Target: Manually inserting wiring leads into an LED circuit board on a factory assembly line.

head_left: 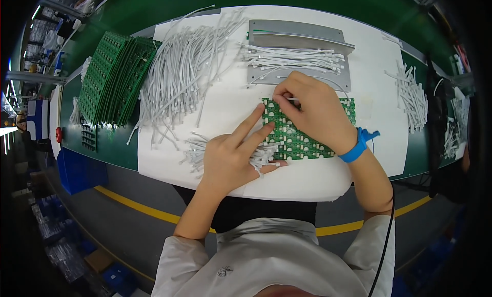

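Observation:
A green circuit board (307,152) with rows of small pale parts lies flat on the white sheet in front of me. My right hand (320,110) is over its upper half, thumb and forefinger pinched on a thin white cable (291,99). A blue wristband (353,152) circles that wrist. My left hand (230,156) rests at the board's left side, two fingers stretched onto its edge and the thumb near its lower corner. Beneath that palm runs a bundle of short white cables (264,154), poking out on both sides; the curled fingers around it are partly hidden.
Behind the board, a grey metal fixture (300,33) carries a row of white cables (292,58). To the left lie a large heap of white cables (177,76) and stacked green boards (110,79). More cables (412,99) sit at the right. A black cord (387,240) hangs by my right arm.

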